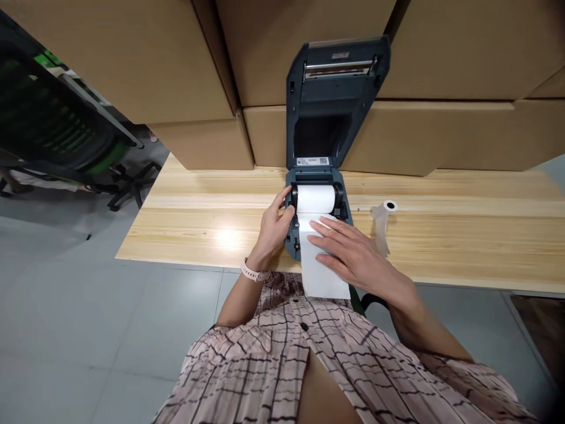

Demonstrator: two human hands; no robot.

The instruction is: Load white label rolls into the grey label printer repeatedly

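A dark grey label printer (320,171) stands on the wooden table (198,224) with its lid (338,88) swung up. Inside it lies a white paper roll (315,198), and a strip of paper (320,274) runs from the roll out over the printer's front and past the table edge. My left hand (274,227) rests against the printer's left side, fingers curled on the housing beside the roll. Spread flat on the paper strip, my right hand (348,250) presses it down just in front of the roll.
A small, nearly spent paper roll (385,215) with a loose tail lies on the table right of the printer. Large cardboard boxes (441,129) are stacked along the table's back. An office chair (66,135) stands at the left on the grey floor.
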